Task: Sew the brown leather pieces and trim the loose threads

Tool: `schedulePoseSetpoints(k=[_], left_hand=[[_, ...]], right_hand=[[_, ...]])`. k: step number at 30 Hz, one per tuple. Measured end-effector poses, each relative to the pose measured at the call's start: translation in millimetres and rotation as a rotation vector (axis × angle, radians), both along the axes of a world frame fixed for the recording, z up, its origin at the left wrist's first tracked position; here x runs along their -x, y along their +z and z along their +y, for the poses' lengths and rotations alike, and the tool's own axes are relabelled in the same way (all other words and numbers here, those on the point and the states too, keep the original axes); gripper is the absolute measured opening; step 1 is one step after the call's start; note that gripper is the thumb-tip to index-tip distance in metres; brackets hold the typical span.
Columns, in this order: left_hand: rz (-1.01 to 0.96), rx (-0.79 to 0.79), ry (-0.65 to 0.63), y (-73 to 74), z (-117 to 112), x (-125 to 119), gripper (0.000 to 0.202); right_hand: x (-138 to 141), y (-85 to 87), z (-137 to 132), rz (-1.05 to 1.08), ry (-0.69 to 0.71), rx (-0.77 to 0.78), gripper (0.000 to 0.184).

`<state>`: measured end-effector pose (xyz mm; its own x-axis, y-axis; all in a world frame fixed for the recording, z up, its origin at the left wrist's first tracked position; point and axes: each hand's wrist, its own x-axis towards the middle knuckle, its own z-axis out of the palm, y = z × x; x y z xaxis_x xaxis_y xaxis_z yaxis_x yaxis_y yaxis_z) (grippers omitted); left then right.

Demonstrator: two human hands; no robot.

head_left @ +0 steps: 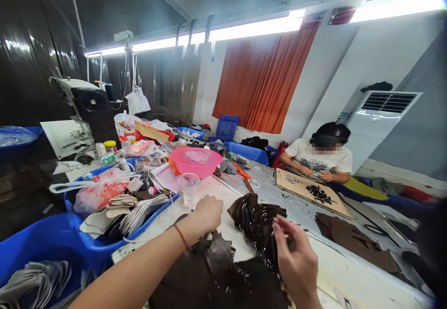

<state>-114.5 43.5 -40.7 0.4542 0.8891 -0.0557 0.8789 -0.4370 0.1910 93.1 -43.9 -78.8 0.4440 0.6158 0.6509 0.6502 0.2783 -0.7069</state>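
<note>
My left hand (208, 212) is closed, knuckles up, above a pile of dark brown leather-like pieces (195, 276). Its fingertips are hidden, so what it holds does not show. To its right, a fanned row of overlapping dark brown pieces (258, 220) with whitish specks along the edges lies on the white tabletop. My right hand (296, 258) is beside the near right side of this row. Its thumb and forefinger come together in a pinch; anything between them is too small to make out.
A clear plastic cup (188, 189) and pink basket (197, 161) stand beyond my left hand. Blue bins (78, 220) with grey cut pieces are at left. Across the table a person (319, 160) works at a board (312, 190). Flat brown pieces (356, 241) and scissors (375, 230) lie right.
</note>
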Motion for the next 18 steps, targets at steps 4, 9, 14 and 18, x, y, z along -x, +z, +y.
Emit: schedulePoseSetpoints(k=[4, 9, 14, 18], left_hand=[[0.079, 0.164, 0.043, -31.3, 55, -19, 0.032], [0.051, 0.166, 0.149, -75.3, 104, -43, 0.031], [-0.028, 0.103, 0.24, -112.5, 125, -62, 0.033], [-0.06, 0.065, 0.277, -143.3, 121, -66, 0.037]], right_hand=[[7, 46.3, 126, 0.123, -0.04, 0.008, 0.037], [-25, 38.4, 265, 0.152, -0.136, 0.214, 0.034], [-133, -14.0, 308, 0.088, -0.332, 0.696, 0.034], [-234, -52.1, 293, -0.029, -0.412, 1.043, 0.032]])
